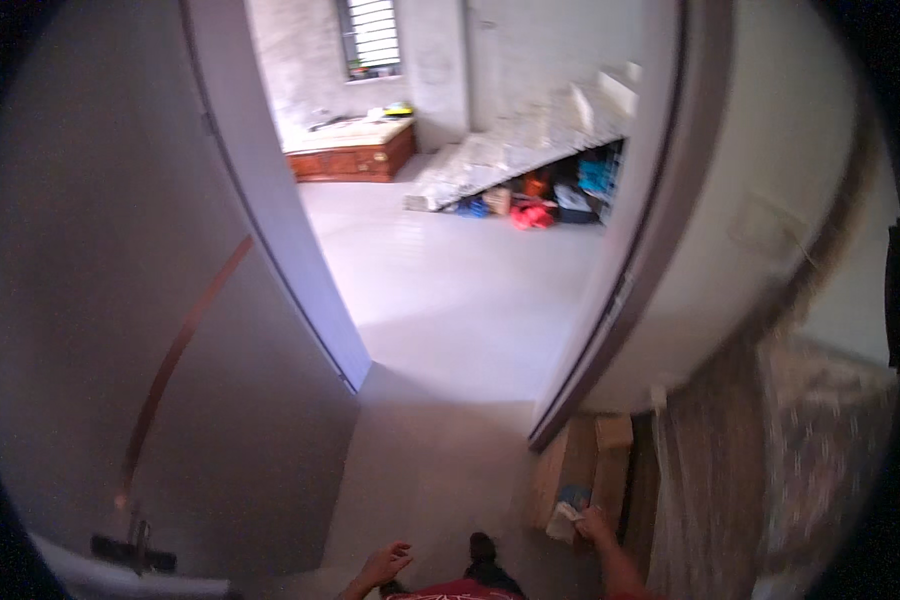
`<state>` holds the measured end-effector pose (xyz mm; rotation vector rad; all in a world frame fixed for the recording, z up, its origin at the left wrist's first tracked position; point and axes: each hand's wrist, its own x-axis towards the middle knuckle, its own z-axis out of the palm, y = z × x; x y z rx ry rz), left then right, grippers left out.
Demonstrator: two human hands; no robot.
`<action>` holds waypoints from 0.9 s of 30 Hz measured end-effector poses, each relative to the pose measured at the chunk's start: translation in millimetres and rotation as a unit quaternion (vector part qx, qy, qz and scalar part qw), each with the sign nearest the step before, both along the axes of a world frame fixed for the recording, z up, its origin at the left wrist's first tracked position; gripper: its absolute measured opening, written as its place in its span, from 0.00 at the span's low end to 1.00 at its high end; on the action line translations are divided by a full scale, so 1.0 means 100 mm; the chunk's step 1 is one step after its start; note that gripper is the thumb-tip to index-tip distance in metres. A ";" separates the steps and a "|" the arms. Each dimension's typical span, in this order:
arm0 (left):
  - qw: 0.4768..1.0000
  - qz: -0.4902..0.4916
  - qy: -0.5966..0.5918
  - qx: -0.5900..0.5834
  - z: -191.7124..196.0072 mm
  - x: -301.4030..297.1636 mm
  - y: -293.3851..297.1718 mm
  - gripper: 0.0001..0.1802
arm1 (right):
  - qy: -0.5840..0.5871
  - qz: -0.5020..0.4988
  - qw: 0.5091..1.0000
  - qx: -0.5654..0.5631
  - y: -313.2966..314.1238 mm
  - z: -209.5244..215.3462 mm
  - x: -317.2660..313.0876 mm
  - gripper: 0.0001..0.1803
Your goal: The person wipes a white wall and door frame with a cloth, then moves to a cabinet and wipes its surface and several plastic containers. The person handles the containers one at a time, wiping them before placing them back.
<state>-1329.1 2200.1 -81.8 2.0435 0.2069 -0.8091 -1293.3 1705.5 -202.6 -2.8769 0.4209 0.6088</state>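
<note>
Small pale bundle (567, 520), maybe a crumpled cloth or paper, already picked up and sitting low by the cardboard box (580, 470) at the foot of the right-hand wall. Pinched in the right hand (592, 524), fingers closed round it; too blurry to say more. Not carried anywhere yet, right at the doorway (450, 300). Left hand (385, 565) loose, fingers spread, touching nothing, hanging over the pale floor (440, 470). Beyond, a bright room with a wooden bench (355, 155) and stairs (530, 145).

Left hand (385, 566) hangs open, fingers spread (right hand (595, 523) fisted, arm extended)
</note>
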 end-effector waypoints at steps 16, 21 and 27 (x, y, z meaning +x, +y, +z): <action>0.676 0.410 -0.296 0.536 -0.03 -1.93 1.01 0.28 | 0.016 -0.045 0.799 0.600 1.67 1.08 1.68 0.23; 0.400 0.710 -0.444 0.372 1.58 -2.56 1.80 0.32 | 0.016 0.092 0.693 0.715 3.52 2.33 1.17 0.20; 0.481 0.673 -0.555 0.088 2.33 -2.83 3.10 0.37 | -0.205 0.491 0.558 0.637 6.02 3.67 -0.30 0.21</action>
